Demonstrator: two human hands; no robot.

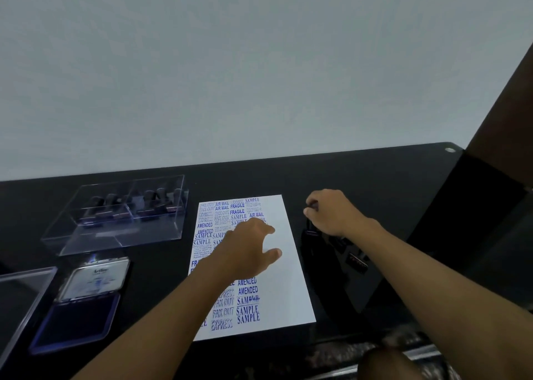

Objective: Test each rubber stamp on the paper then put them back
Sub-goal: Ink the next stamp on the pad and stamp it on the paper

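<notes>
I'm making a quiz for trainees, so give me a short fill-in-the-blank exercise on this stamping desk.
1. The left hand rests on the white sheet of ____.
2. The stamped words on that sheet are ____ in colour.
3. The open blue ink pad lies to the ____ of the sheet.
4. The clear plastic box holds several rubber ____.

Missing words: paper; blue; left; stamps

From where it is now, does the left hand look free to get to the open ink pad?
Probably yes. The left hand rests open on the paper, holding nothing, and the ink pad lies open to its left with only bare table between them.
</notes>
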